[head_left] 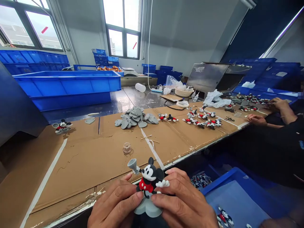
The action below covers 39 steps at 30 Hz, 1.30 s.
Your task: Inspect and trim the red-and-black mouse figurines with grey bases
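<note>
- The left hand point(116, 204) and the right hand point(184, 201) close in from either side on a mouse figurine point(149, 179), which stands upright between them at the near table edge.
- Both thumbs press in at the figurine's feet, their tips almost meeting. The other fingers curl behind and beneath it.
- Under the thumbs sits a grey base point(147, 209), touching the figurine's feet. Whether it is fully seated I cannot tell, since the thumbs cover the joint.
- Just beyond the fingertips, on the cardboard sheet point(90, 158), stands a small clear jar point(127, 148).
- Farther out from the fingers lie a pile of grey heart pieces point(135, 117) and a row of finished figurines point(203, 119). A lone figurine point(62, 126) stands well off to the left.
- Right of the right hand's fingers, and lower, is a blue bin point(239, 193).
- A co-worker's hands point(280, 106) rest on the table, well apart to the right.
</note>
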### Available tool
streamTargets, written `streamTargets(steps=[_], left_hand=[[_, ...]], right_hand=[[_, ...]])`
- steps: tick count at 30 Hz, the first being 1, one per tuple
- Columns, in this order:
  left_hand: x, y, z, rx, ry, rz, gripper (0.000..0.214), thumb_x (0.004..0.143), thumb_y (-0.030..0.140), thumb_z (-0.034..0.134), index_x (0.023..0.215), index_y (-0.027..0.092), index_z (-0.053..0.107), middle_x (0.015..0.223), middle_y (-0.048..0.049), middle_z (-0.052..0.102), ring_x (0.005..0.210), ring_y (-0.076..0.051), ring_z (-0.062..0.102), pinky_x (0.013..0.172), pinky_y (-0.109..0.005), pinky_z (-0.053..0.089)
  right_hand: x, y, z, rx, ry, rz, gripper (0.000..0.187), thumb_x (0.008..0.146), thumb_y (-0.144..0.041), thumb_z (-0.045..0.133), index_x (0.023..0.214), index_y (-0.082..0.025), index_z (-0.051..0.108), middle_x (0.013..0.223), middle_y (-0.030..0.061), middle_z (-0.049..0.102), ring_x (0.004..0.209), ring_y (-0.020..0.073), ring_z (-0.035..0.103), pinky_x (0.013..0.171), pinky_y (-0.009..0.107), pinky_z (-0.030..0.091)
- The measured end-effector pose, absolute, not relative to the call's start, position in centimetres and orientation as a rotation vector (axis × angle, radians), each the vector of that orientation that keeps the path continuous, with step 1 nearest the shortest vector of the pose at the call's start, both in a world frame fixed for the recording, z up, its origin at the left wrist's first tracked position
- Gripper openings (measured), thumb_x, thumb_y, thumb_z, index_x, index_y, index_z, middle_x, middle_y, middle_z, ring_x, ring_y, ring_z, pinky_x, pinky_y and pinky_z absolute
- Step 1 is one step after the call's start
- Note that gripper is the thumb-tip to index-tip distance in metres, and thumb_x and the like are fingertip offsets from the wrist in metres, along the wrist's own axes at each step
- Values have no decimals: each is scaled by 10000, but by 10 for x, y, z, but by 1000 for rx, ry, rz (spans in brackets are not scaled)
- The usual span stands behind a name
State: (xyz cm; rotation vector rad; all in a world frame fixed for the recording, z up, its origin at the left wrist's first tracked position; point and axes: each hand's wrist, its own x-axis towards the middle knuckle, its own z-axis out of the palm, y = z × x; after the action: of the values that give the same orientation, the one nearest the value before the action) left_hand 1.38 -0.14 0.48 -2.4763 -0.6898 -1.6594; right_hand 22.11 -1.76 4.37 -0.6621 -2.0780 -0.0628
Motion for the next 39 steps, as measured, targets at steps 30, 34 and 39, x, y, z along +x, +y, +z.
streamTargets(steps=[30, 34, 39], left_hand=[[19, -7, 14, -2516, -760, -1506, 239, 834, -59, 489, 896, 94, 662, 714, -55, 656, 759, -123, 675, 935, -296, 572], [22, -9, 14, -2532, -724, -1507, 209, 883, -14, 476, 930, 101, 645, 715, -63, 661, 729, -129, 664, 915, -346, 585], [21, -11, 2, -2473, -707, -1427, 196, 910, 9, 488, 917, 88, 668, 758, -74, 692, 816, -140, 697, 972, -321, 554]], right_hand=[[230, -19, 7, -746, -1769, 567, 242, 913, -337, 659, 1124, -219, 659, 1021, 89, 737, 977, 208, 699, 859, 304, 591], [230, -19, 7, -705, -1970, 178, 227, 907, -120, 624, 1121, -192, 651, 994, 95, 719, 898, 194, 691, 788, 338, 596], [231, -18, 11, -679, -2053, -45, 235, 843, -8, 558, 1011, -133, 665, 894, 85, 725, 781, 178, 677, 708, 334, 569]])
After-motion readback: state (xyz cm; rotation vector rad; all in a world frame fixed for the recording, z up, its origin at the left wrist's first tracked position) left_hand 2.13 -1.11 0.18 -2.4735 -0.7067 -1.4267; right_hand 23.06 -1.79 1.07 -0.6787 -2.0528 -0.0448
